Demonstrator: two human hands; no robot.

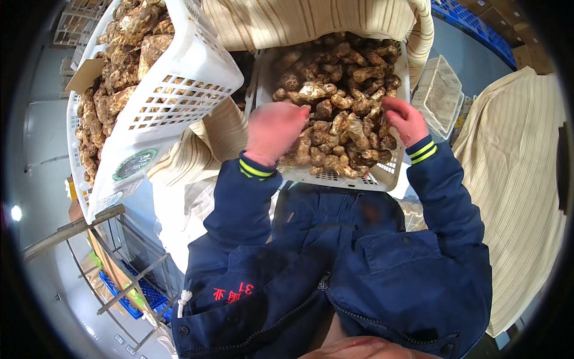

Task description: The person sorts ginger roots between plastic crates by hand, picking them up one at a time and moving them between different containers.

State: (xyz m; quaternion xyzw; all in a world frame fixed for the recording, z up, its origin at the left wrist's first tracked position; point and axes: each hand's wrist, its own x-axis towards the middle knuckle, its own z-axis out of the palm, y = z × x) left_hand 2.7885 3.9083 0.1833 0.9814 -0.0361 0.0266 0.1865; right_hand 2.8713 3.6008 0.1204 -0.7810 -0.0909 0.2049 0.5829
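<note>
A white plastic crate (pixel 353 182) full of knobbly brown-and-cream mushrooms (pixel 344 137) sits in front of me. My left hand (pixel 274 131) is over its left side, smeared by motion, so what its fingers hold cannot be made out. My right hand (pixel 405 119) reaches in at the right side, fingers loosely bent and apart, touching the pile with no item clearly in them. Both wrists show navy sleeves with yellow-striped cuffs.
A tilted white basket (pixel 191 96) heaped with mushrooms stands left, above a metal rack (pixel 131 281) and blue crate. Striped cream cloths (pixel 311 18) lie behind my crate and at right (pixel 514 179). An empty pale crate (pixel 436 99) and cardboard boxes (pixel 520 57) are at right.
</note>
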